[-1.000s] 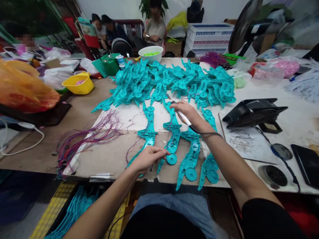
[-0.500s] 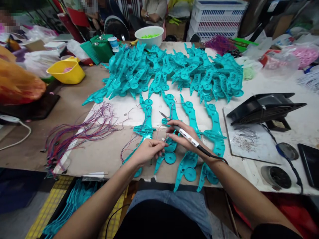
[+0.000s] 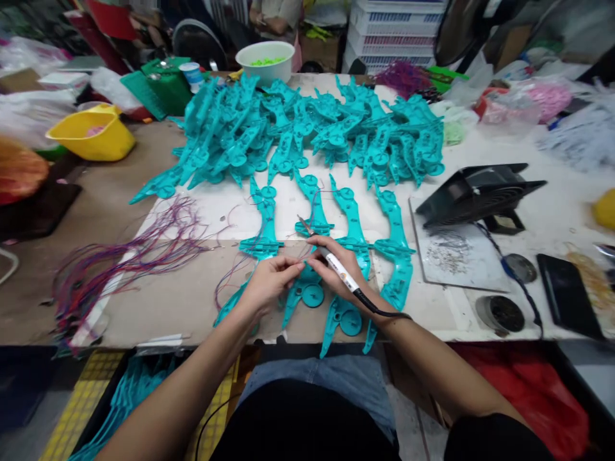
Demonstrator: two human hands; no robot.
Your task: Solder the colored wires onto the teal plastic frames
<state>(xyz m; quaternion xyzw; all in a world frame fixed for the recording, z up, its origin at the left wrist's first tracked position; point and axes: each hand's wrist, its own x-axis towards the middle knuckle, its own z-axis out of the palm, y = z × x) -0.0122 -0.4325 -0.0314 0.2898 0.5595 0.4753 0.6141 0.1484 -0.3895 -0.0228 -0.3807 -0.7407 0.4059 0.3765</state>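
Note:
My right hand (image 3: pixel 340 267) holds a soldering iron (image 3: pixel 342 271) with a white grip and black cord, its tip pointing away to the upper left. My left hand (image 3: pixel 269 282) is closed in a pinch on a thin wire (image 3: pixel 303 251), mostly hidden by the fingers. The fingertips of both hands almost meet above a turquoise plastic part (image 3: pixel 313 295), which lies flat with a round disc at its near end. To its left is another turquoise part (image 3: pixel 263 214) with thin wires over it; further right lie two more, one of them a similar turquoise part (image 3: pixel 394 221).
A heap of turquoise parts (image 3: pixel 288 128) spans the back of the table. Loose red and blue wires (image 3: pixel 120 262) lie at left. On the right are a black fan (image 3: pixel 475 192), a white board with solder bits (image 3: pixel 451 256) and a round tin (image 3: pixel 502 314).
My right hand has come down and left, bringing its fingers close to my left fingertips. The soldering iron has moved with it. The whole view has shifted a little to the right.

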